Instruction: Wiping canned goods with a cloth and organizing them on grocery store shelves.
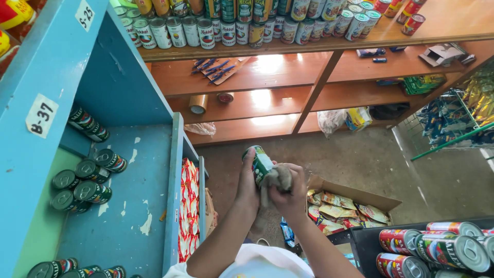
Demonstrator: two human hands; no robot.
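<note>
My left hand (248, 183) is wrapped around a small green-labelled can (260, 163), holding it tilted in front of me above the floor. My right hand (289, 193) presses a crumpled grey-brown rag (277, 178) against the side of that can. Both forearms reach up from the bottom of the view. To the left, several more green cans (85, 183) lie on their sides on a blue shelf (134, 206). The can's lower part is hidden behind the rag and my fingers.
Wooden shelves (319, 46) ahead carry rows of cans, pens and tape rolls. An open cardboard box (350, 206) of snack packets sits on the floor. Red-labelled cans (437, 247) fill a black crate at the lower right. Red packets (189, 206) line the blue shelf's edge.
</note>
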